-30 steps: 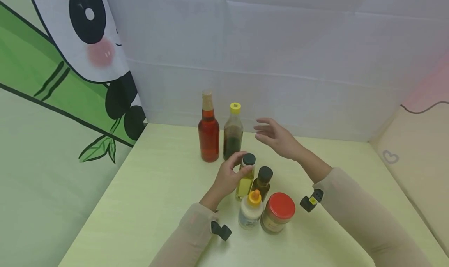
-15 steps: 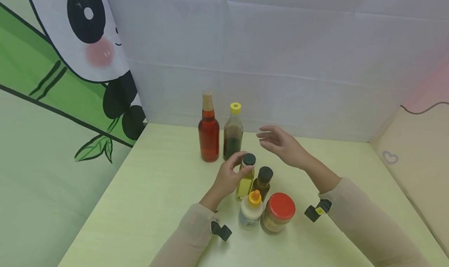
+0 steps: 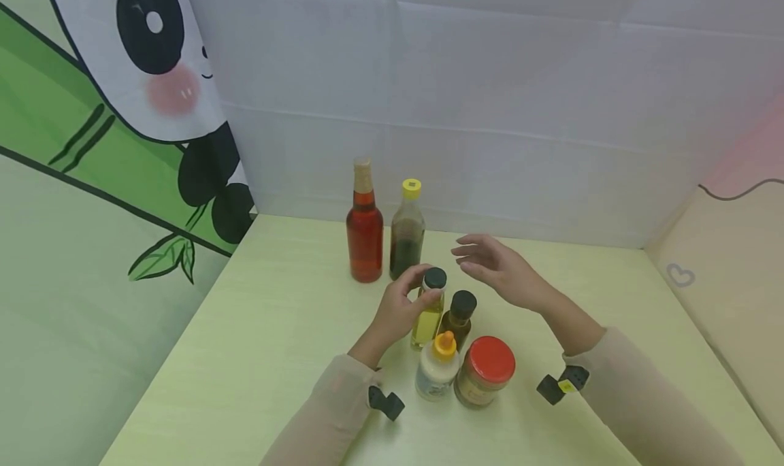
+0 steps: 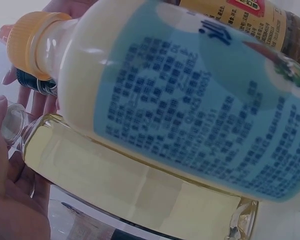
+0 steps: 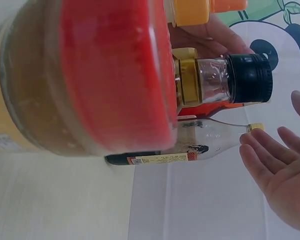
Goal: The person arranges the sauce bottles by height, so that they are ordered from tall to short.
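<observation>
A: Largest first?

B: Red bottle [image 3: 365, 241], upright: the landmark. Yellow-capped bottle [image 3: 407, 240], just right of it. Right hand [image 3: 501, 270], farther right of it: fingers relaxed, holding nothing. Left hand [image 3: 393, 311], right of it, nearer the person: thumb and fingers grasping the oil bottle [image 3: 428, 328] high up. Oil bottle: same place, upright. Squeeze bottle [image 3: 437, 372], nearer still.

A: Hazard?

B: Toppling, probably: gripped high, the base could swing into the squeeze bottle.
</observation>
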{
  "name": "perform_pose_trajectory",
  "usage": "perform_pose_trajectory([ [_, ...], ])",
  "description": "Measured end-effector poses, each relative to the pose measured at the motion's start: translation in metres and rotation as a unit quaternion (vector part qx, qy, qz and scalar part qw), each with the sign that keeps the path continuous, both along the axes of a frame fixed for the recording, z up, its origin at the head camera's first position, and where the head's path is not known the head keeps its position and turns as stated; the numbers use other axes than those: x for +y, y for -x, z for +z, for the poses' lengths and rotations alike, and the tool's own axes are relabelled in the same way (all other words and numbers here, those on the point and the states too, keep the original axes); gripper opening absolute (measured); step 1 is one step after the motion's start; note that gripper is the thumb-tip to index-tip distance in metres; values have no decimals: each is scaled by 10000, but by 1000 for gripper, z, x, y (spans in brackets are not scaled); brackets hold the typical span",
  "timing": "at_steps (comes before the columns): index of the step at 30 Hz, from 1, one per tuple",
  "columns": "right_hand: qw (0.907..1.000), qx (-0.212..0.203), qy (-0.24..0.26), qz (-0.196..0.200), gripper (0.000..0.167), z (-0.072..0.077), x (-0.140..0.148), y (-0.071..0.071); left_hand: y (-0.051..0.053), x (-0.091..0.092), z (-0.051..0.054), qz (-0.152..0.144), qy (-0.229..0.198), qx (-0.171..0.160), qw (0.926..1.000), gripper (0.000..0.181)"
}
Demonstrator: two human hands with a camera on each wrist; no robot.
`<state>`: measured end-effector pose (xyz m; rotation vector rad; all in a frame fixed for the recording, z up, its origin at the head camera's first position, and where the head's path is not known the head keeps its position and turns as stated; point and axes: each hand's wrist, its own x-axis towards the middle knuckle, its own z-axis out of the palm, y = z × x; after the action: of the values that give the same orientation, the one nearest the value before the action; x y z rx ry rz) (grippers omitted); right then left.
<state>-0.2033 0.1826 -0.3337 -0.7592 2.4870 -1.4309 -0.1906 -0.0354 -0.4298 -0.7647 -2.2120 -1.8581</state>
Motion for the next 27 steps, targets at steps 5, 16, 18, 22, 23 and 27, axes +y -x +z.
perform_pose_trajectory([
  [5, 10000, -22, 66, -30, 46, -4, -2, -14, -3, -3, 0, -31, -16, -36, 10000, 44],
  [16, 9993, -69, 376, -22, 49, -20, -7, -42, -27, -15, 27, -212, 36, -125, 9997, 37],
  [18, 9992, -80, 388, -18, 49, -24, -9, -47, -33, -19, 34, -267, -5, -67, 9996, 36],
  [22, 9989, -95, 448, -32, 49, -29, -13, -57, -39, -23, 35, -267, 7, -76, 9996, 36],
  [23, 9989, -90, 467, -34, 49, -31, -14, -59, -39, -24, 35, -256, 29, -100, 9996, 36],
  [27, 9986, -92, 513, -49, 49, -37, -19, -67, -41, -28, 33, -257, 66, -123, 9996, 37],
])
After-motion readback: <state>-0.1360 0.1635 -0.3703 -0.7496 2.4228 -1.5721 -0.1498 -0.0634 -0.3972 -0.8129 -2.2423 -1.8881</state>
